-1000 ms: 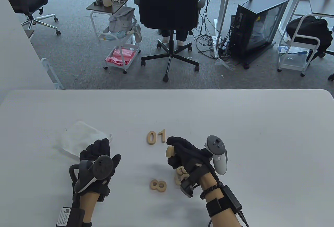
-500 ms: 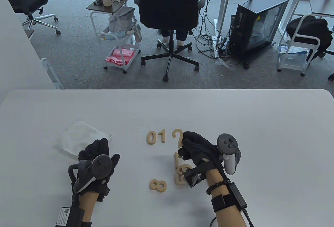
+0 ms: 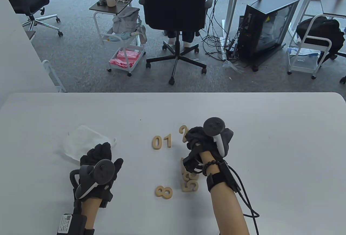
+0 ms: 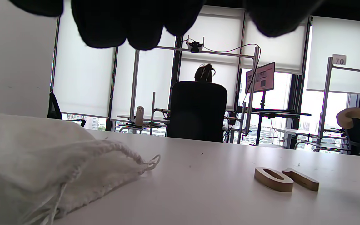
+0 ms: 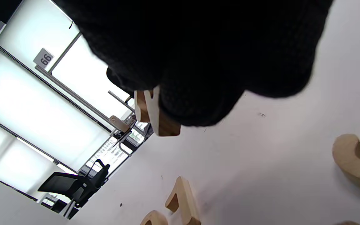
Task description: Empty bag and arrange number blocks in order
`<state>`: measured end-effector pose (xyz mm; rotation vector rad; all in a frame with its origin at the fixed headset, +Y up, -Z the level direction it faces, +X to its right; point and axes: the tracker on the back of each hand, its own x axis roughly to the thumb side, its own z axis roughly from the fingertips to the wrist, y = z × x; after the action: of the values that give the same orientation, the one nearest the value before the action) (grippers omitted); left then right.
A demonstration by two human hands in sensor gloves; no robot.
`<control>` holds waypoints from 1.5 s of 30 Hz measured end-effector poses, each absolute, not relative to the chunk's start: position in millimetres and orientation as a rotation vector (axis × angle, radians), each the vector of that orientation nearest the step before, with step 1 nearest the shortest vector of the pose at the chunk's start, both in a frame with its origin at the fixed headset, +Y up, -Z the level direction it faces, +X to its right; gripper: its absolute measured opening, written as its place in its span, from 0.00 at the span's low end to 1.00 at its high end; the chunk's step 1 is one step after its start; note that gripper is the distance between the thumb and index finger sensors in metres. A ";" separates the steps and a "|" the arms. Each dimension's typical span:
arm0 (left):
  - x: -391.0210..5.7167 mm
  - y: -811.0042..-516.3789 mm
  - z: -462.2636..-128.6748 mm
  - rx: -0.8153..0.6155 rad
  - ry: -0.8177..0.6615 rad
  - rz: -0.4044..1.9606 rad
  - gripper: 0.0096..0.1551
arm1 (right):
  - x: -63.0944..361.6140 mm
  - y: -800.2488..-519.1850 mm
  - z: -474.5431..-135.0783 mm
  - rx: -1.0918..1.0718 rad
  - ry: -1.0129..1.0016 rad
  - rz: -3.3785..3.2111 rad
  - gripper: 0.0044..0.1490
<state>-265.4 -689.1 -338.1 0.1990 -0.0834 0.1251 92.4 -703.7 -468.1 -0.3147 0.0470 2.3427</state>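
Pinching the wooden 2 block [image 3: 183, 130] in curled fingers, the right hand [image 3: 201, 140] holds it right of the 0 [image 3: 157, 142] and 1 [image 3: 168, 140]. Near the empty white bag [image 3: 83, 140], the left hand [image 3: 101, 160] rests with loosely curled, empty fingers.

The right hand [image 3: 201, 140] covers most of the 2 [image 3: 183, 130]; only its top curve shows. The wrist hides part of the pile [image 3: 189, 177] below, so those digits cannot be read surely. In the right wrist view, fingers [image 5: 198, 62] block most of the held block [image 5: 155, 115].
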 end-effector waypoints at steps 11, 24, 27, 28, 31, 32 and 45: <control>-267.3 -688.2 -338.0 0.206 -0.081 0.133 0.47 | 59.5 -729.1 -500.6 -0.408 0.147 2.511 0.26; -268.7 -687.7 -338.1 0.210 -0.079 0.141 0.47 | 40.4 -747.9 -515.4 -0.464 0.190 2.680 0.26; -269.5 -687.4 -338.1 0.214 -0.076 0.145 0.47 | 39.3 -749.4 -518.1 -0.465 0.200 2.708 0.26; -269.7 -687.3 -338.1 0.214 -0.076 0.145 0.47 | 39.5 -750.5 -519.3 -0.460 0.217 2.708 0.26; -269.8 -687.2 -337.9 0.213 -0.075 0.146 0.48 | 39.2 -754.4 -521.2 -0.448 0.255 2.713 0.26; -269.9 -687.4 -338.0 0.212 -0.076 0.146 0.47 | 39.4 -755.7 -521.5 -0.443 0.271 2.721 0.26; -269.4 -687.3 -337.7 0.209 -0.074 0.139 0.47 | 33.6 -757.1 -523.5 -0.344 0.304 2.916 0.24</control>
<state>-269.4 -687.3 -337.7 0.2086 -0.0744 0.1393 33.6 -757.1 -523.5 -0.3442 0.3045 2.9155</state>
